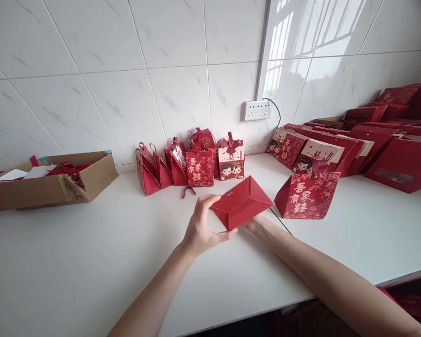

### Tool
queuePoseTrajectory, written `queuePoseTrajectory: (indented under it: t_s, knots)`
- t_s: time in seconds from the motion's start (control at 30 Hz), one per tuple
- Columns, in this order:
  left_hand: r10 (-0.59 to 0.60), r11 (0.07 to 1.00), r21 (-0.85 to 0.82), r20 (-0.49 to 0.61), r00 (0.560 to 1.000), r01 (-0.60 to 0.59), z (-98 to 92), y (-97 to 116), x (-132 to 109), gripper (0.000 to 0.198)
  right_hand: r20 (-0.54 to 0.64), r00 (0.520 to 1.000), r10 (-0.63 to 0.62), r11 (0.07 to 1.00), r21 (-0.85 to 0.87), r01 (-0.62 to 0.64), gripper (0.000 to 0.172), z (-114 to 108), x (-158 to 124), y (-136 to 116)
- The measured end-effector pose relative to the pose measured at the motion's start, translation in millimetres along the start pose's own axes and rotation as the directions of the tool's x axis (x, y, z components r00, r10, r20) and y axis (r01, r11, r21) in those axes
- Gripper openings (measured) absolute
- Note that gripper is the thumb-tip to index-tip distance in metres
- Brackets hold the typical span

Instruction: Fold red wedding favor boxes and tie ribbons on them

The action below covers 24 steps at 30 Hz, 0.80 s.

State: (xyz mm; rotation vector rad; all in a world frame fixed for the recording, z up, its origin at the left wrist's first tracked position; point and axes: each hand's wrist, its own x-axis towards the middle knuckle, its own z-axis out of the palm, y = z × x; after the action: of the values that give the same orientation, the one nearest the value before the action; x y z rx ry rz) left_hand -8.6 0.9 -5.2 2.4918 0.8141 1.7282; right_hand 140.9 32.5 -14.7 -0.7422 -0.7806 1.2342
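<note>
Above the white tabletop I hold a red paper gift box [244,202], tilted so its folded bottom flaps face me. My left hand [205,224] grips its left end, thumb below and fingers along the upper edge. Under the box's right side is my right hand [253,223]; its fingers are mostly hidden behind the box. Just right of it stands a finished-looking red gift box [310,195] with pale lettering and a ribbon on top. Behind, near the wall, are several small assembled gift boxes [200,168], one with a cartoon couple [231,161].
At the left sits an open cardboard carton [98,180] with red ribbons [68,171]. Flat red boxes [400,161] are piled at the back right. A socket strip [257,110] with a cable is on the tiled wall. A ribbon scrap [188,191] lies on the table [91,267].
</note>
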Motion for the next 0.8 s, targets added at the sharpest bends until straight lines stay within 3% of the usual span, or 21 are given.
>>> queuePoseTrajectory:
  t_s: [0.1, 0.27, 0.43, 0.8]
  knots:
    - [0.083, 0.996, 0.018, 0.023, 0.996, -0.083, 0.8, 5, 2, 0.075, -0.026, 0.998, 0.064, 0.994, 0.093, -0.061, 0.036, -3, -5, 1]
    - [0.115, 0.993, 0.012, -0.013, 0.993, -0.115, 0.1, 6, 5, 0.076, 0.009, 0.993, 0.120, 0.981, 0.153, -0.120, 0.038, 3, -10, -9]
    - [0.069, 0.998, 0.000, -0.022, 0.997, -0.069, 0.8, 5, 4, 0.076, 0.013, 0.989, 0.149, 0.974, 0.172, -0.149, 0.035, 10, -13, -19]
    - [0.046, 0.999, 0.002, -0.034, 0.998, -0.046, 0.4, 5, 4, 0.075, 0.057, 0.987, 0.151, 0.968, 0.195, -0.159, 0.039, 9, -8, -14]
